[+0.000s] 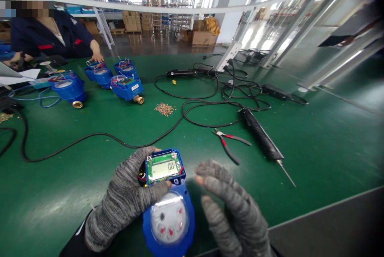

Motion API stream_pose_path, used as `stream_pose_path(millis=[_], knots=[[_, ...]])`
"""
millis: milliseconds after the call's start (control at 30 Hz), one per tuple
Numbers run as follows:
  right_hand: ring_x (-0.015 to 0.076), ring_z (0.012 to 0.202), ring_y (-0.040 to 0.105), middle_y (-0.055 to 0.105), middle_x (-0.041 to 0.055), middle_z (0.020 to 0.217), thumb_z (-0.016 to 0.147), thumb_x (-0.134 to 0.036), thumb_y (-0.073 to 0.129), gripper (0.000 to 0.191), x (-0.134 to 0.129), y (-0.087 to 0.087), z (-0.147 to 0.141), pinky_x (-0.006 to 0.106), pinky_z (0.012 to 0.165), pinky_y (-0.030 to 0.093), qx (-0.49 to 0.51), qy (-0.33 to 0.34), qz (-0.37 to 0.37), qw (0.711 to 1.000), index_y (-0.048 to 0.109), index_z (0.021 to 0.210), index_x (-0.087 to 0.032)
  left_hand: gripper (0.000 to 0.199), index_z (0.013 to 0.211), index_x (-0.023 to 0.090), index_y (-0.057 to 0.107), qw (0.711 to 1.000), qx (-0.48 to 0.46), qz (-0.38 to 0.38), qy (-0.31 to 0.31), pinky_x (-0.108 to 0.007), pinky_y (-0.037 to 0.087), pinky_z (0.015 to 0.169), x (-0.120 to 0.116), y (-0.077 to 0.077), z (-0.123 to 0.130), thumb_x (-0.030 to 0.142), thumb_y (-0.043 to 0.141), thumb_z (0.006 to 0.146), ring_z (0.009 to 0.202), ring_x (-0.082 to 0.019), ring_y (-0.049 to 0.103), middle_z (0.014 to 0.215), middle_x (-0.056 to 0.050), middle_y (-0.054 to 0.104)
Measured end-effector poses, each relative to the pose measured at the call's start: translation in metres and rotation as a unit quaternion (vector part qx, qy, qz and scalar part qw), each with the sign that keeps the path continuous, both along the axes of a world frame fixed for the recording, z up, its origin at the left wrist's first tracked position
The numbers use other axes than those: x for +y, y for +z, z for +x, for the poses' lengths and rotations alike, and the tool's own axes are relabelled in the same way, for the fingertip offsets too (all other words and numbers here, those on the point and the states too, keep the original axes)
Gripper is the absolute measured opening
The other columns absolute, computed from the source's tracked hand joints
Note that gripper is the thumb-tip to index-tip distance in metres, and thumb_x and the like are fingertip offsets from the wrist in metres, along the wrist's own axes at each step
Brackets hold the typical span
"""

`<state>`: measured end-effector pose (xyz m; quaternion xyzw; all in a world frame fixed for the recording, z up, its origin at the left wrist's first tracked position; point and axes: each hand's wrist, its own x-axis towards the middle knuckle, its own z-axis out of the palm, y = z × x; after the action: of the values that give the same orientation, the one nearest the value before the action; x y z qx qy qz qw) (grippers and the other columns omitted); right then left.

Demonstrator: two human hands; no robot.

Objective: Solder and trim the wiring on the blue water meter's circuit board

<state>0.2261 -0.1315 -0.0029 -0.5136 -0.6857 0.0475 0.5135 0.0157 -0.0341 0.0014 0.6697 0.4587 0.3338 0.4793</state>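
Observation:
A blue water meter (189, 225) with a round dial and an uncovered LCD circuit board (163, 167) lies in front of me. My left hand (126, 193), in a grey knit glove with bare fingertips, grips it around the display housing, thumb across the lower edge of the board. The display reads about 0.0. Just right of the meter, my right hand (231, 205), gloved the same way, hovers apart from it with fingers loosely extended and nothing in them. Red-handled cutting pliers (228, 141) lie open beyond my right hand. A black electric screwdriver (261, 135) rests farther right.
A pile of small screws (165, 109) lies mid-table. Several other blue meters (127, 87) stand at the far left, where a co-worker's hand (97, 53) touches one. Black cables (207, 103) loop across the green table (90, 185) toward a white power strip (229, 55). Another screwdriver (181, 73) lies behind.

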Motion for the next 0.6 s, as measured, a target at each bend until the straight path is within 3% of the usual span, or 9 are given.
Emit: stream_pose_path(millis=[67, 167, 300, 500, 567, 600], knots=[[0.0164, 0.123, 0.055, 0.061, 0.0037, 0.130, 0.091, -0.007, 0.053, 0.044, 0.000, -0.001, 0.006, 0.032, 0.110, 0.044, 0.057, -0.029, -0.010, 0.998, 0.054, 0.132, -0.022, 0.064, 0.122, 0.023, 0.056, 1.000, 0.017, -0.013, 0.002, -0.041, 0.060, 0.087, 0.000, 0.000, 0.000, 0.043, 0.084, 0.068, 0.102, -0.027, 0.069, 0.118, -0.008, 0.069], [0.0153, 0.126, 0.053, 0.060, 0.0039, 0.133, 0.091, -0.009, 0.055, 0.046, 0.006, -0.005, 0.007, 0.028, 0.110, 0.045, 0.051, 0.006, -0.040, 0.998, 0.052, 0.136, -0.022, 0.066, 0.125, 0.023, 0.054, 0.999, 0.031, -0.034, 0.008, -0.045, 0.059, 0.089, 0.000, 0.001, 0.001, 0.044, 0.083, 0.070, 0.106, -0.028, 0.068, 0.123, -0.009, 0.067], [0.0183, 0.129, 0.050, 0.055, 0.0046, 0.139, 0.093, -0.015, 0.054, 0.044, 0.009, -0.011, -0.001, 0.034, 0.111, 0.044, 0.056, 0.054, -0.086, 0.993, 0.053, 0.136, -0.025, 0.063, 0.126, 0.025, 0.053, 0.998, 0.029, -0.052, 0.000, -0.044, 0.058, 0.092, -0.002, 0.005, 0.004, 0.042, 0.081, 0.072, 0.106, -0.027, 0.068, 0.122, -0.007, 0.067], [0.0252, 0.137, 0.041, 0.047, 0.0061, 0.146, 0.094, -0.022, 0.057, 0.047, 0.009, -0.015, -0.002, 0.050, 0.117, 0.033, 0.047, 0.062, -0.115, 0.990, 0.049, 0.140, -0.028, 0.065, 0.126, 0.026, 0.053, 0.996, 0.018, -0.083, 0.002, -0.045, 0.056, 0.095, -0.002, 0.009, 0.004, 0.043, 0.082, 0.071, 0.106, -0.027, 0.068, 0.122, -0.006, 0.067], [0.0278, 0.136, 0.043, 0.048, 0.0072, 0.146, 0.093, -0.033, 0.061, 0.050, 0.018, -0.012, -0.002, 0.054, 0.115, 0.036, 0.139, 0.083, -0.198, 0.967, 0.047, 0.141, -0.029, 0.067, 0.126, 0.024, 0.054, 0.996, 0.014, -0.089, 0.010, -0.047, 0.055, 0.096, -0.002, 0.011, 0.005, 0.043, 0.083, 0.069, 0.108, -0.029, 0.067, 0.124, -0.008, 0.066], [0.0285, 0.134, 0.046, 0.049, 0.0084, 0.145, 0.092, -0.039, 0.064, 0.056, 0.024, -0.010, -0.003, 0.054, 0.113, 0.038, 0.203, 0.111, -0.254, 0.939, 0.043, 0.143, -0.029, 0.068, 0.126, 0.023, 0.054, 0.996, 0.014, -0.088, 0.014, -0.047, 0.055, 0.096, -0.002, 0.011, 0.006, 0.043, 0.083, 0.067, 0.109, -0.029, 0.066, 0.124, -0.009, 0.066]])
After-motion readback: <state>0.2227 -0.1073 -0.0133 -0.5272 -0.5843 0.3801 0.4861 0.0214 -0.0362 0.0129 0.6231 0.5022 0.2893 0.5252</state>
